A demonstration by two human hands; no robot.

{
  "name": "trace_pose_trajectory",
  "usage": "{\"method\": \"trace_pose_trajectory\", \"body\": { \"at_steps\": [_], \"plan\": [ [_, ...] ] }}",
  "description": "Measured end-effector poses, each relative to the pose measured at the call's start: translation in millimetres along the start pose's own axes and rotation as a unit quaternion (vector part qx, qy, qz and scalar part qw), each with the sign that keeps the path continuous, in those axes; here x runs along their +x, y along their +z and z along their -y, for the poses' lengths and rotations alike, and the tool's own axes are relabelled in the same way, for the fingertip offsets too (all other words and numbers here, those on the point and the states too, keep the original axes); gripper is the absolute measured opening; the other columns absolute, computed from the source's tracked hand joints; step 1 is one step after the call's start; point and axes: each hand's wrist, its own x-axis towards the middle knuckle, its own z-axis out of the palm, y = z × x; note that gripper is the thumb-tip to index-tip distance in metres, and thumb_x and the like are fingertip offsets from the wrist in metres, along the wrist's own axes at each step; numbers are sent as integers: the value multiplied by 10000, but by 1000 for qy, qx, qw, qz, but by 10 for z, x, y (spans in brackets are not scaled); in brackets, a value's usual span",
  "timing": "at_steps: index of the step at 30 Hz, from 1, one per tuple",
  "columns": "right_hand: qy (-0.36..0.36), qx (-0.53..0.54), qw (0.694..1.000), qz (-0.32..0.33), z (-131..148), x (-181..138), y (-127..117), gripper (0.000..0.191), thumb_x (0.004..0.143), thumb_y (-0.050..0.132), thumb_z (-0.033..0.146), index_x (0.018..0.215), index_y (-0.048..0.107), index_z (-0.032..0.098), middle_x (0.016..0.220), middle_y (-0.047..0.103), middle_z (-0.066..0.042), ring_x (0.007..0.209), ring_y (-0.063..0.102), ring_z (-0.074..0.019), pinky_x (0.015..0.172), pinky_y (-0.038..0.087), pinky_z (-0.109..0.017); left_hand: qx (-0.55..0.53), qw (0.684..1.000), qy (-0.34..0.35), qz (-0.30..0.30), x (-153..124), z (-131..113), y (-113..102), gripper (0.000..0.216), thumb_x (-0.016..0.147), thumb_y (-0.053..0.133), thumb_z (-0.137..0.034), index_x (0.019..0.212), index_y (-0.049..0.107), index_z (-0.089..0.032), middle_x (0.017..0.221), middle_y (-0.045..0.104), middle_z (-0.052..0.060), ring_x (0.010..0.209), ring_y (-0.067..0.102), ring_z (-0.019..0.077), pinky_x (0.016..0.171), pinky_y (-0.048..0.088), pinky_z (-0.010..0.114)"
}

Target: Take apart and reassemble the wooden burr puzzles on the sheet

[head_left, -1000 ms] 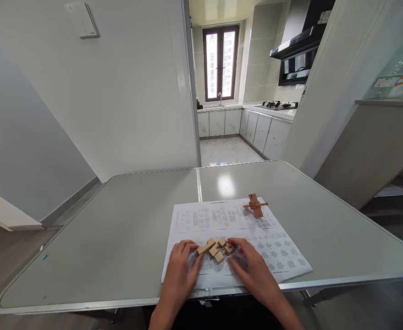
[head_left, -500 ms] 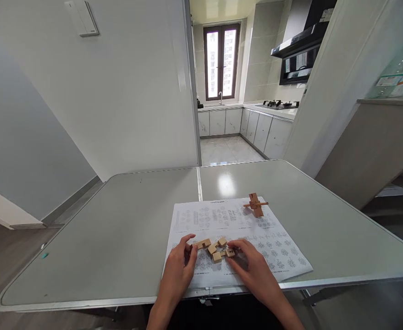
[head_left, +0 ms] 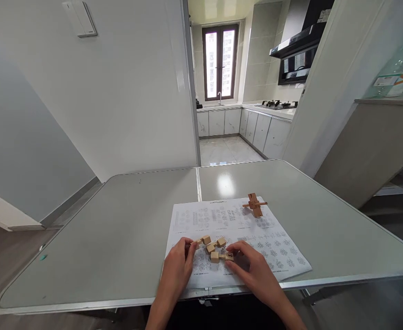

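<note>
Two hands rest at the near edge of the grey counter (head_left: 118, 238). The left hand (head_left: 178, 271) has its fingers pinched on the end of one pale wooden piece (head_left: 202, 240). The right hand (head_left: 252, 270) has its fingers closed on another small wooden block (head_left: 229, 256). Between the hands lie about three more loose blocks (head_left: 215, 251), close together. All of them sit on one white printed sheet (head_left: 277, 252). Farther back, on the sheet's far right corner, stands one darker wooden cross puzzle (head_left: 254, 204), well apart from the hands.
</note>
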Motion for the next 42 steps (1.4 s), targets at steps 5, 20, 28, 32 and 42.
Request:
{"method": "trace_pose_trajectory", "body": {
  "at_steps": [5, 20, 28, 32, 42],
  "plan": [
    [6, 16, 1000, -14, -8, -12, -27, 167, 955, 627, 398, 1033, 668, 256, 1015, 709, -26, 926, 661, -217, 842, 524, -319, -187, 979, -70, -35, 37, 42, 26, 529, 985, 314, -681, 700, 397, -244, 635, 463, -28, 593, 473, 164, 600, 387, 292],
    [8, 57, 997, -59, -6, -17, -24, 258, 975, 615, 485, 1012, 687, 240, 959, 699, -42, 864, 670, -210, 788, 553, -302, -442, 875, -190, 50, -118, -174, 147, 667, 892, 431, -820, 601, 337, -226, 501, 251, -86, 475, 266, 92, 504, 268, 240],
    [36, 107, 990, -80, -59, -20, 8, 262, 967, 629, 493, 1041, 665, 245, 1085, 693, -64, 993, 682, -230, 903, 567, -324, -545, 818, -176, 59, -106, -211, 197, 611, 800, 657, -771, 722, 536, -177, 621, 432, -46, 546, 340, 89, 553, 340, 235],
    [38, 115, 989, -82, -79, -16, 12, 265, 966, 631, 491, 1038, 657, 238, 1079, 696, -70, 1002, 684, -237, 910, 571, -337, -569, 800, -176, 75, -106, -196, 215, 575, 828, 665, -730, 765, 559, -169, 635, 432, -47, 553, 332, 89, 558, 337, 238],
    [40, 124, 988, -79, -86, -23, 12, 252, 964, 649, 473, 1051, 652, 237, 1080, 695, -61, 995, 692, -222, 912, 581, -326, -564, 805, -155, 97, -121, -107, 277, 624, 869, 670, -667, 1181, 641, -127, 667, 414, -61, 575, 337, 93, 605, 354, 252]
  ]
}}
